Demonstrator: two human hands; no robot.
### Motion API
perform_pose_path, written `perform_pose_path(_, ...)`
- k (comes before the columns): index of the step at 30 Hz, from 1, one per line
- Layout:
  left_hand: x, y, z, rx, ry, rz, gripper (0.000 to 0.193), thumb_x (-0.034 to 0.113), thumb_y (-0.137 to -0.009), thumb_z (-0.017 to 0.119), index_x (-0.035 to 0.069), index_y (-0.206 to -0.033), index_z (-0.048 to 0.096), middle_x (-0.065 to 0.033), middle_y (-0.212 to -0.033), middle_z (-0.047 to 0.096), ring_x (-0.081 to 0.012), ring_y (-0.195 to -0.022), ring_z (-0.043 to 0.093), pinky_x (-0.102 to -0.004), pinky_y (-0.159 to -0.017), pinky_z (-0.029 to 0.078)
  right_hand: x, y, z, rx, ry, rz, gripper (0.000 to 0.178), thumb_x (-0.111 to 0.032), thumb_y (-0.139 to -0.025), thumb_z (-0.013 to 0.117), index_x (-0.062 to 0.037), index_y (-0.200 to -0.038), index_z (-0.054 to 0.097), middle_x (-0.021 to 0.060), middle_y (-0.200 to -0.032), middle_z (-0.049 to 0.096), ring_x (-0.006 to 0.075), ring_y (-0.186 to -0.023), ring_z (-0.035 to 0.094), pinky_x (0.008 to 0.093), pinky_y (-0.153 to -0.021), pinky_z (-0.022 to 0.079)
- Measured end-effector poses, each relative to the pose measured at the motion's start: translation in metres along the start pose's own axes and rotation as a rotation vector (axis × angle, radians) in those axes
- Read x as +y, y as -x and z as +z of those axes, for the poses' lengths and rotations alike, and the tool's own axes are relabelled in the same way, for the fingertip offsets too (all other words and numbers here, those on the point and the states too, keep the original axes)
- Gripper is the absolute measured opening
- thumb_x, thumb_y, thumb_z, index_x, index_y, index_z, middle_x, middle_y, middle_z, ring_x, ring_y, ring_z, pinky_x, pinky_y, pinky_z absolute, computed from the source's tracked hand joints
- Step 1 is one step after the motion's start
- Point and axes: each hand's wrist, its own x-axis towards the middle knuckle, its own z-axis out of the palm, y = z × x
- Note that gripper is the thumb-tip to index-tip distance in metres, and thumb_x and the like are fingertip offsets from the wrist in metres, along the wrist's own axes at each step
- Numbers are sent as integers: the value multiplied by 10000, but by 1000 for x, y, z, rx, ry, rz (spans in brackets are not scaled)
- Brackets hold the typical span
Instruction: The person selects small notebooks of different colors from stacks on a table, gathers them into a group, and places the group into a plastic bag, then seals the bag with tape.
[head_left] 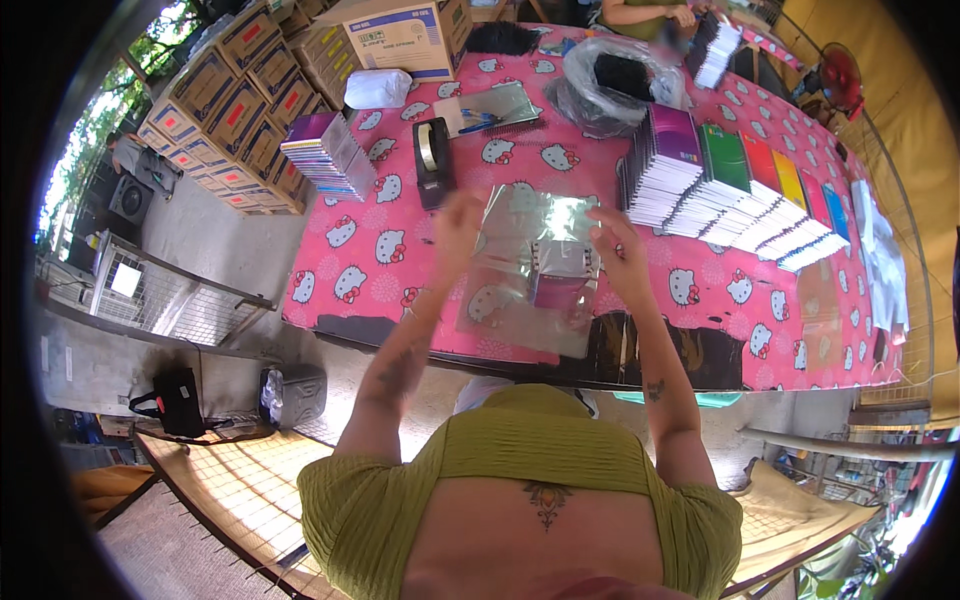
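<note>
A clear plastic bag [520, 325] lies at the middle of the table, with bright glare on its upper part. Within its outline sits a small spiral-bound stack with a purple cover [560, 291]; whether it is inside or under the plastic I cannot tell. At the bag's upper left edge is my left hand [459, 226], its fingers curled and smeared by motion. My right hand [621, 255] is at the upper right edge, thumb and fingers apart, fingertips close to the plastic. Just beyond my left hand stands a black tape dispenser [433, 165].
Notebook stacks in several colours [700, 185] line the right side; another notebook stack [327, 158] stands far left. A grey plastic bag [590, 100], a carton [410, 42] and a pink tablecloth [345, 262] are in view. Another person's hand [683, 16] works at the far edge.
</note>
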Motion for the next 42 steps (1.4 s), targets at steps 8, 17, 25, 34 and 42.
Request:
perform_pose_path(8, -129, -113, -103, 200, 10, -324, 323, 273, -839, 748, 13, -1027, 717, -64, -733, 644, -133, -638, 563, -307, -663, 498, -66, 12, 57, -149, 678, -286, 308, -253, -809, 739, -104, -1075, 699, 88, -944, 685, 271, -914, 652, 414, -881, 445)
perform_pose_path(17, -111, -79, -87, 182, -1072, -187, 282, 312, -911, 552, 93, -985, 714, -205, -885, 714, -396, -870, 698, -480, -726, 553, -53, 14, 64, -220, 731, -156, 310, -252, -791, 743, -108, -1063, 709, 53, -903, 699, 244, -872, 671, 411, -866, 431)
perform_pose_path(25, -10, -13, -24, -761, 133, 266, 227, 70, -923, 668, 59, -1150, 656, -23, -932, 651, -113, -893, 615, -294, -782, 493, -64, 10, 61, -185, 734, -168, 255, -282, -808, 739, -132, -1013, 718, 55, -843, 695, 256, -796, 657, 417, -791, 423)
perform_pose_path(34, 22, -17, 5, -742, -277, 813, 265, 60, -873, 701, 101, -1134, 703, -41, -1100, 575, -203, -1030, 546, -380, -899, 427, -84, 11, 26, -96, 961, -175, 448, -400, -739, 794, -99, -1061, 712, 92, -1128, 669, 296, -1020, 629, 433, -881, 437)
perform_pose_path(42, 47, -25, -2, -875, -224, 540, 145, 137, -820, 745, 135, -965, 753, -109, -1397, 497, -287, -1321, 428, -424, -1090, 342, 3, 54, -9, 29, 333, 12, 689, -210, -617, 907, -64, -1191, 555, 117, -1099, 563, 354, -1061, 545, 458, -904, 437)
